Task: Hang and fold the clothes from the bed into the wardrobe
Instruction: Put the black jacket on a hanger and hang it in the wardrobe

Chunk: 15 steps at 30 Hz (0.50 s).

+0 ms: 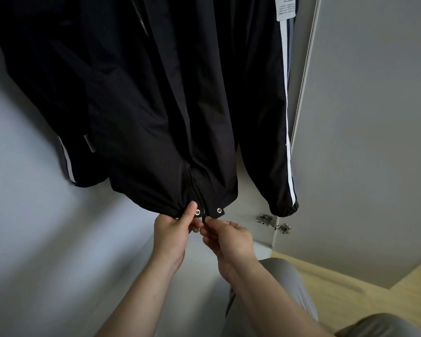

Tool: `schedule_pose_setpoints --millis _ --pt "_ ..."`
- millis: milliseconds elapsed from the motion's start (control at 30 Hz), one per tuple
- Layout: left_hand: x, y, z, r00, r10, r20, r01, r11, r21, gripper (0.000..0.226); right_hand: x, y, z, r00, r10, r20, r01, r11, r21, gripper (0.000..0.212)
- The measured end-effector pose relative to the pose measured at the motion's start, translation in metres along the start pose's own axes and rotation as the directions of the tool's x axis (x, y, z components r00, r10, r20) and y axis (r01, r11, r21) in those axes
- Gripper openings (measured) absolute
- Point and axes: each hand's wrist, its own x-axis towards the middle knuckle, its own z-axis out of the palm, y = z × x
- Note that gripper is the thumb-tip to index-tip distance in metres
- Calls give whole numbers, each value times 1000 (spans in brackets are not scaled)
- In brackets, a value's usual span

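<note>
**Hung jacket, both hands down at the zip**

I'm running this one remotely off the head cam, so here's what I've got. The black jacket (156, 105) is already hanging with its front towards me, just beside the open wardrobe door (362, 142). Whatever it hangs from is out of frame.

Both hands are at the bottom hem, right where the zip (192, 181) ends. The left hand (174, 229) has its thumb and fingers pinched on the hem beside the left eyelet (197, 211). I read that as holding that side taut so the fabric doesn't swing away.

The right hand (229, 237) is curled in tight and touching the left hand's fingers. Its fingertips pinch something small and dark at the very foot of the zip. I can't tell if that's the slider or the pin end, it's too small.

My guess is this step is seating the zip so the jacket closes and hangs straight. The jacket hangs loose, so without that left pinch I'd expect the two halves to drift apart. The bed and the other clothes aren't in view, so I've no idea how much is left.
</note>
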Motion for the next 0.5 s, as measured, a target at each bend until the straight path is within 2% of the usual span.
schedule_pose_setpoints --millis 333,500 --pt "4 -6 -10 999 43 -4 -42 995 85 32 2 6 4 1000 -12 -6 12 1000 -6 15" --pt "4 -9 -13 999 35 -18 -34 995 93 27 6 8 10 1000 -29 -5 29 999 -37 15"
